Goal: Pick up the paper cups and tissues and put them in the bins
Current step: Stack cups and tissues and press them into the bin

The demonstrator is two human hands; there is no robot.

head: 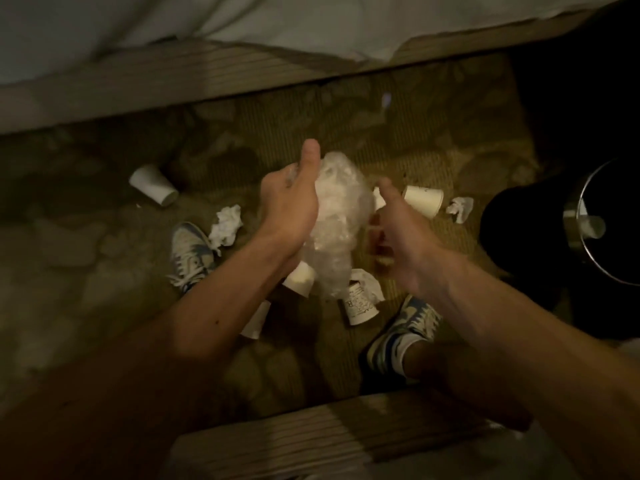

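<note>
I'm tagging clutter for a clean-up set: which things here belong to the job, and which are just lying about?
Job: paper cup, printed paper cup, crumpled tissue, bin, clear plastic bag gripped by the left hand.
Just there: worn sneakers, bed frame, carpet.

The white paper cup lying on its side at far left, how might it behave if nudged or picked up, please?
The white paper cup lies on its side and tapers, so a nudge would probably roll it in a curve, though the patterned carpet may damp that. Being thin paper, it is likely very light and easily crushed.
</note>
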